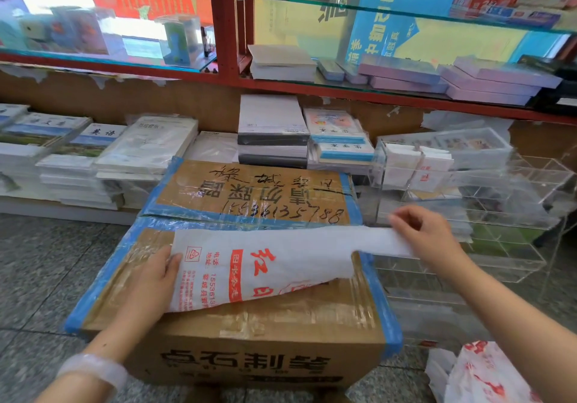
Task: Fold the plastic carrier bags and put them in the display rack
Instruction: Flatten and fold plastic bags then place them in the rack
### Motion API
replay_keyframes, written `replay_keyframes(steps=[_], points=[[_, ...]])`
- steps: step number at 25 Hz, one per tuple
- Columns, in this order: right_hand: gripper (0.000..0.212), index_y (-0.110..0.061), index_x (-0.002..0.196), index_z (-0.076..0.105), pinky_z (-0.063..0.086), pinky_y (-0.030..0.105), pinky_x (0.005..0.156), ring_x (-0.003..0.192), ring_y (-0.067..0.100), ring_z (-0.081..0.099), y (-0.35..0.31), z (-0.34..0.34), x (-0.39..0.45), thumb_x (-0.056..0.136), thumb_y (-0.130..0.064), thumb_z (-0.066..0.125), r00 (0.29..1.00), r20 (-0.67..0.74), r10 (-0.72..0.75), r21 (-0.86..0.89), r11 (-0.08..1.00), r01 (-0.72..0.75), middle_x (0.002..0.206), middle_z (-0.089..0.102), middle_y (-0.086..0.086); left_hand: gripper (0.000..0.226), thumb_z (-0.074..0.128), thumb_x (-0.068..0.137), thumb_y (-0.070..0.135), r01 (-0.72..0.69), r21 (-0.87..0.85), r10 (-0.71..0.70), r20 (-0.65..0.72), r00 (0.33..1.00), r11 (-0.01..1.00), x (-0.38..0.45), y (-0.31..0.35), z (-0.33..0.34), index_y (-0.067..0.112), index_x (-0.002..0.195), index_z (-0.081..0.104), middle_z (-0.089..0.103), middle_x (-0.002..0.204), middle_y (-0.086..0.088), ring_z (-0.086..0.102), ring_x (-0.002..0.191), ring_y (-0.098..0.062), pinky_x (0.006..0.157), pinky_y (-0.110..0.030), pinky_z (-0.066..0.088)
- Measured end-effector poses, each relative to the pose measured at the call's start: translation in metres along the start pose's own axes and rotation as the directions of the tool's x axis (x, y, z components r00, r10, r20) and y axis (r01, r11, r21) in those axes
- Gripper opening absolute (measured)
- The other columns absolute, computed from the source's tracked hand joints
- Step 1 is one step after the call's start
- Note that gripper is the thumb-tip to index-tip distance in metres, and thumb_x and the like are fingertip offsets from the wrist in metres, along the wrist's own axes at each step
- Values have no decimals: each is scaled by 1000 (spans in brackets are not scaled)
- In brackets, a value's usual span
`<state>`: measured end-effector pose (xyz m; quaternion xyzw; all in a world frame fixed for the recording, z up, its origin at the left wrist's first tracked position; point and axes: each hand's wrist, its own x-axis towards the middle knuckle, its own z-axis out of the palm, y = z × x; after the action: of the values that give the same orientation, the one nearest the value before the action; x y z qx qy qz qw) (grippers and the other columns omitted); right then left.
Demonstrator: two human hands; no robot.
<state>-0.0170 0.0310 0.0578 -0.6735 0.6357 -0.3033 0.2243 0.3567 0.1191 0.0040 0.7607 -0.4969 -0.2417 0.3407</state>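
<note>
- i saw a white carrier bag with red print lying across the top of a taped cardboard box, which i took as landmark for everything.
- left hand lay on the box top at the bag's left edge, fingers fairly straight and flat, thumb on top of the plastic; pressing it down, not curled round it.
- right hand was past the box's right edge, above it, pinching the bag's narrow handle end between thumb and fingers, so the strip was stretched out to the right.
- bag's lower right corner was lifted off the box, curled up; rest lay flat.
- clear acrylic display rack stood just right of the box, several open compartments; two folded white bags upright in its upper left compartments.
- loose heap of more white and red bags was at the box's lower right, on the floor.
- behind the box: a second box with handwritten marks, then stacks of books and a red-framed glass shelf.
- clear bangle on left wrist.
</note>
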Motion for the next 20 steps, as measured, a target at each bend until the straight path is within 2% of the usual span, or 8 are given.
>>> replay_keyframes(steps=[3, 6, 8, 10, 12, 13, 16, 20], points=[[22, -9, 112, 61, 38, 27, 88, 106, 22, 54, -17, 34, 15, 96, -14, 46, 934, -299, -197, -169, 974, 152, 110, 61, 6, 18, 37, 100, 21, 62, 81, -60, -32, 998, 995, 10, 4, 5, 10, 99, 52, 51, 74, 7, 47, 65, -1, 51, -20, 29], [33, -16, 119, 59, 30, 37, 103, 120, 22, 48, -35, 81, 2, 91, -23, 42, 835, -95, -542, -369, 798, 476, 124, 60, 6, 13, 37, 100, 20, 109, 120, -104, -46, 994, 987, 18, 1, 5, 14, 100, 48, 46, 73, 11, 41, 63, 2, 51, -18, 27], [38, -25, 126, 52, 19, 45, 109, 129, 23, 43, -44, 110, -10, 93, -34, 36, 770, 160, -618, -439, 654, 616, 135, 54, 4, 16, 37, 100, 18, 126, 117, -122, -39, 992, 985, 19, 0, 4, 13, 107, 51, 52, 81, 7, 42, 65, 0, 52, -18, 27], [47, -35, 140, 36, -1, 49, 112, 143, 24, 22, -55, 130, -17, 99, -48, 18, 748, 425, -510, -469, 583, 664, 152, 32, -1, 27, 37, 100, 18, 132, 136, -129, -28, 991, 982, 20, -2, 5, 8, 121, 51, 61, 101, -8, 47, 75, -9, 56, -21, 29], [66, -46, 147, 11, -22, 52, 108, 145, 23, -13, -57, 145, -18, 86, -62, -7, 717, 600, -354, -415, 629, 658, 158, -2, -10, 29, 38, 100, 17, 164, 152, -163, -15, 986, 975, 23, -5, 3, 5, 123, 51, 61, 112, -16, 49, 84, -15, 62, -26, 33], [73, -49, 147, 3, -25, 54, 106, 144, 23, -20, -53, 151, -18, 77, -65, -13, 698, 655, -290, -402, 649, 646, 157, -10, -14, 25, 39, 99, 18, 172, 159, -173, -4, 985, 972, 25, -7, 2, 7, 119, 52, 62, 108, -15, 52, 82, -17, 63, -29, 35], [76, -54, 143, -7, -24, 58, 106, 143, 23, -23, -41, 154, -16, 69, -69, -16, 676, 698, -236, -379, 679, 629, 155, -16, -19, 18, 40, 99, 21, 185, 188, -190, 11, 982, 965, 29, -13, 3, 10, 106, 52, 61, 88, -8, 58, 75, -20, 58, -31, 41], [71, -56, 142, -8, -24, 57, 106, 142, 21, -26, -36, 151, -17, 72, -70, -12, 656, 721, -223, -358, 690, 629, 147, -25, -25, 22, 43, 97, 24, 192, 359, -185, -53, 981, 913, 24, -15, 0, 11, 113, 51, 56, 80, -2, 54, 70, -16, 55, -30, 37]])
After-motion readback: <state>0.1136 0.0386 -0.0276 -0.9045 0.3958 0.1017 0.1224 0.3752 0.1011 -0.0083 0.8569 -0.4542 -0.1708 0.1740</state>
